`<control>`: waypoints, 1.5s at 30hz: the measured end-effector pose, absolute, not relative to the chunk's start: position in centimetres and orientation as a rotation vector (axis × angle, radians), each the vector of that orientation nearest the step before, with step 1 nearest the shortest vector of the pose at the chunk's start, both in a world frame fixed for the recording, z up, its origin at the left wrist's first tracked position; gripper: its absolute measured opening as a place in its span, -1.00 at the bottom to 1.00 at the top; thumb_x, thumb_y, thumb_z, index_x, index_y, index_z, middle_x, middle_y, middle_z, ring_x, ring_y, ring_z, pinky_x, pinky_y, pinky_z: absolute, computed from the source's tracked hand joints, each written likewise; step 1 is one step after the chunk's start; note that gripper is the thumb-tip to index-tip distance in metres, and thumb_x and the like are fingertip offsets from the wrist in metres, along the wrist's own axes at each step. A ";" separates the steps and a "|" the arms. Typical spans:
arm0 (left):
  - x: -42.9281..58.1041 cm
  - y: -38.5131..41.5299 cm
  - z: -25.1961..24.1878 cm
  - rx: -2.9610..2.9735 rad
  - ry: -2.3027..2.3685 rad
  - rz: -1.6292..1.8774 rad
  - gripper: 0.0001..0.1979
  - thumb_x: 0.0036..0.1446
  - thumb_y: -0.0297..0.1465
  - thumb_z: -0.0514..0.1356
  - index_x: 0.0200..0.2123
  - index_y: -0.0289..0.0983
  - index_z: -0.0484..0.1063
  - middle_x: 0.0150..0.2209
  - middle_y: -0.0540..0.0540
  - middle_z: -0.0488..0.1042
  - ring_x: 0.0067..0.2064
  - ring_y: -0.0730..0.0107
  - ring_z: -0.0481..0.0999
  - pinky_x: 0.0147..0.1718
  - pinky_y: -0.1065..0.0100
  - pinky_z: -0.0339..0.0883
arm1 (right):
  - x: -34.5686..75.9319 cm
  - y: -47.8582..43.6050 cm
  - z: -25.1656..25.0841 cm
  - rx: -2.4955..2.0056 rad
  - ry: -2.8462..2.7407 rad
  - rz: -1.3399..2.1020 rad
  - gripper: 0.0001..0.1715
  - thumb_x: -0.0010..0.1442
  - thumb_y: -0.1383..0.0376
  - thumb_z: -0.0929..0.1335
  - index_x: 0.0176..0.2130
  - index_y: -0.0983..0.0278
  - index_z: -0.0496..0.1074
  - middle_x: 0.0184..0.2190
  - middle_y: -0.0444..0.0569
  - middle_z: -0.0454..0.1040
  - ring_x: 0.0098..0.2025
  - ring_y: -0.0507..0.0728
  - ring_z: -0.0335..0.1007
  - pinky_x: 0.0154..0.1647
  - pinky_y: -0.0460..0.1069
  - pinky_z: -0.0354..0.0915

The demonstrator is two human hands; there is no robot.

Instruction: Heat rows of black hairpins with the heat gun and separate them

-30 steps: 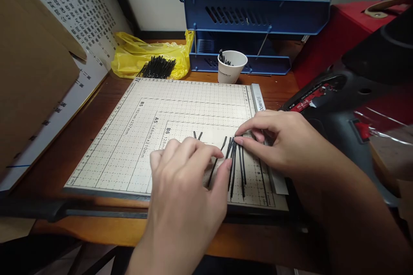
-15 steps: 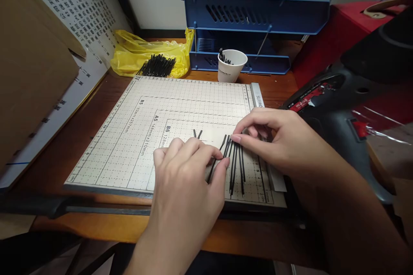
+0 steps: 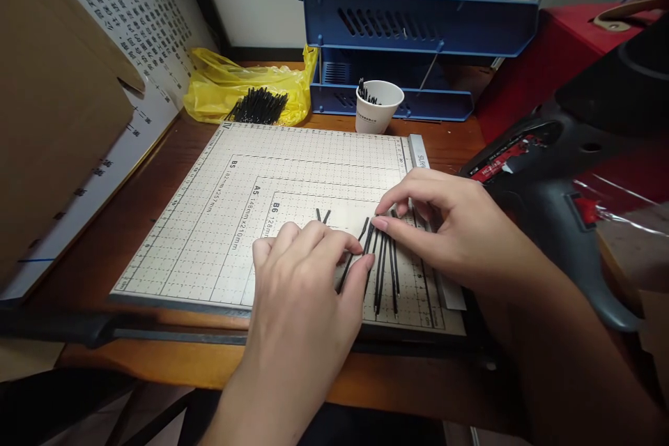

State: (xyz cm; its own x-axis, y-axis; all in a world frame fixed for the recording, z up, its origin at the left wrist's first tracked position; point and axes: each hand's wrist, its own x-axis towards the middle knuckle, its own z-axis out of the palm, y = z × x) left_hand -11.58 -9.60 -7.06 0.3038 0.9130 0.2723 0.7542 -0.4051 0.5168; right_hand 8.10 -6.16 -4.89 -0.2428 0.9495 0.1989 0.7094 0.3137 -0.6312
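Observation:
Several short, thin black wires (image 3: 384, 272), some with shiny tips, lie fanned out on the gridded board of a paper cutter (image 3: 209, 223). My right hand (image 3: 439, 223) pinches the upper end of one black wire between thumb and forefinger, above the fan. Closed to the left of it, my left hand (image 3: 308, 272) holds another black wire (image 3: 348, 272) between thumb and fingertip. Two more wire ends (image 3: 323, 216) stick out beyond its knuckles; the rest of them is hidden beneath the hand.
Behind the board, a yellow plastic bag (image 3: 209, 97) carries a pile of black wires (image 3: 258, 106). A white paper cup (image 3: 379, 115) with more wires stands before a blue letter tray (image 3: 418, 24). A grey glue gun-like tool (image 3: 564, 174) is at right, the cutter's black handle (image 3: 57, 327) at left.
My right thumb and forefinger have shifted slightly among the wires' upper ends, and a few wires there have moved a little. My left hand keeps nearly the same pose. The view has shifted slightly.

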 end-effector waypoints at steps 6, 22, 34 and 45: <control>-11.1 -9.8 -6.2 2.174 1.454 0.882 -0.91 0.30 -0.41 0.25 -0.19 -0.11 0.54 -0.25 0.05 0.56 -0.22 0.24 0.44 -0.21 0.15 0.09 | 8.0 -6.7 -3.7 -1.397 -1.837 0.935 -0.88 0.19 0.22 0.48 -0.36 0.22 0.58 -0.59 -0.18 0.33 -0.53 -0.04 0.12 -0.55 -0.08 0.05; -11.2 -9.7 -3.7 1.268 1.049 0.865 -0.63 0.41 -0.37 0.11 -0.33 -0.05 0.71 -0.29 0.04 0.68 -0.18 0.31 0.67 -0.15 0.36 0.53 | 7.7 -7.0 -3.1 -1.364 -1.796 0.946 -0.79 0.22 0.17 0.47 -0.36 0.26 0.58 -0.55 -0.15 0.45 -0.53 -0.06 0.20 -0.55 -0.14 0.14; -11.0 -9.8 -3.6 1.206 1.015 0.878 -0.69 0.37 -0.38 0.17 -0.34 -0.07 0.71 -0.33 0.03 0.68 -0.18 0.33 0.66 -0.15 0.39 0.55 | 7.7 -7.0 -3.1 -1.367 -1.821 0.932 -0.85 0.22 0.21 0.46 -0.35 0.22 0.60 -0.48 -0.16 0.54 -0.47 -0.02 0.33 -0.52 -0.11 0.18; -11.4 -9.9 -4.0 1.543 1.291 0.825 -0.80 0.29 -0.34 0.20 -0.33 -0.07 0.64 -0.44 0.07 0.63 -0.44 0.32 0.57 -0.56 0.33 0.31 | 8.3 -6.8 -3.4 -1.459 -1.824 0.732 -0.80 0.22 0.14 0.45 -0.31 0.21 0.61 -0.53 -0.17 0.46 -0.51 -0.04 0.23 -0.52 -0.10 0.14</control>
State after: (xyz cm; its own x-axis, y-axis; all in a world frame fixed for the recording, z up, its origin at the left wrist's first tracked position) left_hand -11.42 -9.89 -4.00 0.2220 0.9728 -0.0662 0.3479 -0.0156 0.9374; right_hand 8.27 -6.75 -3.43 -0.1404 0.9769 0.1612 0.5947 0.2134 -0.7751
